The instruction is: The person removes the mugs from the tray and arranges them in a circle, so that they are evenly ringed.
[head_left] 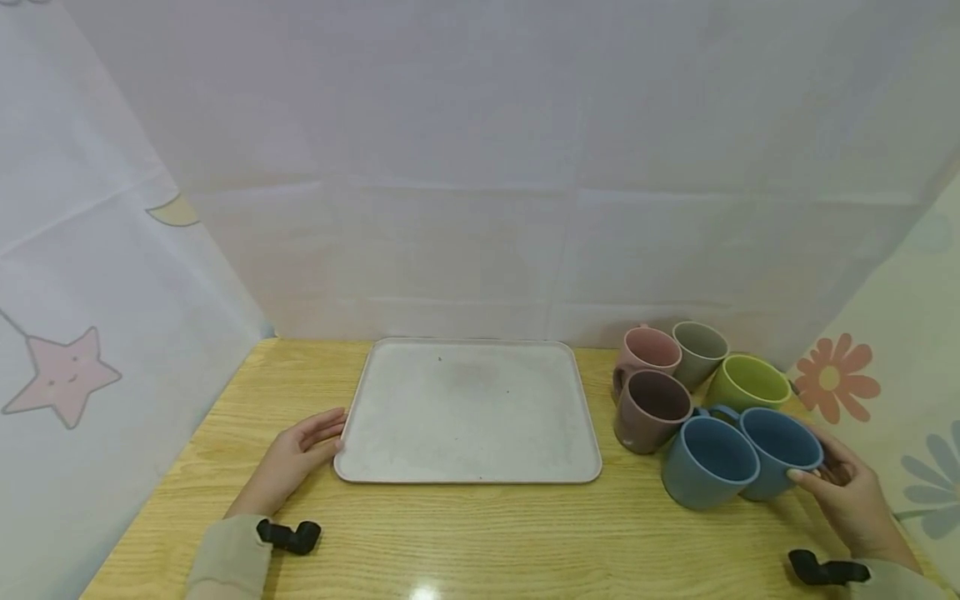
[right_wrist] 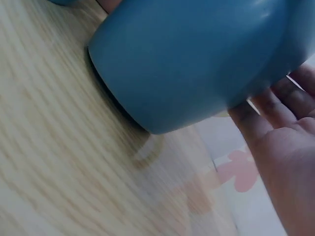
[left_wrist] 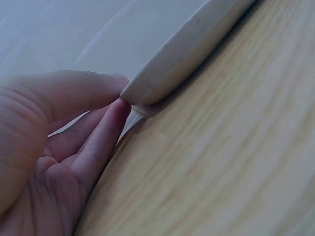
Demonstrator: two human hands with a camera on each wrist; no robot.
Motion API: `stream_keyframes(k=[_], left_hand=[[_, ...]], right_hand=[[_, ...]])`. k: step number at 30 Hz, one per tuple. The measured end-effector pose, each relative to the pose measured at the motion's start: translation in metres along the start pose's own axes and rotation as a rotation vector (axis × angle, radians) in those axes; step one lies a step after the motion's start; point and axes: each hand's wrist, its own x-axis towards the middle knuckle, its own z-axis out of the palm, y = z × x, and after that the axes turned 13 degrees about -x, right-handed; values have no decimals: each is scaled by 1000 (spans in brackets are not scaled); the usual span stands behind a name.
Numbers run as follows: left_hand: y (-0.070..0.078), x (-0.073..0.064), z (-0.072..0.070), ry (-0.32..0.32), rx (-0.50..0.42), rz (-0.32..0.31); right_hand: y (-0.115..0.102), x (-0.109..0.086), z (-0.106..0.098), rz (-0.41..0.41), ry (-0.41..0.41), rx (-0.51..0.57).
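Observation:
At the left edge of a pale, flat tray [head_left: 472, 417], my left hand [head_left: 300, 450] has its thumb and fingertips against the rim. In the left wrist view the thumb [left_wrist: 83, 91] and a fingertip meet the tray's edge [left_wrist: 162, 69]. My right hand [head_left: 847, 487] holds the rightmost blue mug [head_left: 780, 442], thumb on the near side and fingers reaching round behind. Close up, that blue mug [right_wrist: 182, 64] has its base at the table. A second blue mug [head_left: 708, 467] stands directly left of it; both handles point toward the back left.
Behind the blue mugs stand a brown mug [head_left: 652, 412], a pink mug [head_left: 651, 350], a grey mug [head_left: 699, 354] and a yellow-green mug [head_left: 750, 383], close together. White cloth [head_left: 465, 208] rises along the back of the wooden table [head_left: 450, 542]; printed cloth borders both sides.

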Motion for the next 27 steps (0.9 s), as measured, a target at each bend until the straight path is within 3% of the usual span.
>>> stream_keyframes(k=[8,16,18,21,23,25,27], left_hand=[[0,3,-2,-3,-4,18],[-1,6,-3,6,9,15],[-1,5,-4,4,12,10],[0,4,-4,7,13,6],[0,4,-4,11,9,8],[2,3,-4,19,17,18],[7,3,-3,25,42,37]], right_hand=[[-2,3,-8,3,-153,-101],[-9,7,-7,68,-191,-201],[-17,10,-2,99,-132,-359],[-34,19,11,170,12,-659],[-46,29,24,167,124,-839],[-59,39,41,134,198,-914],[-71,50,60,38,237,-932]])
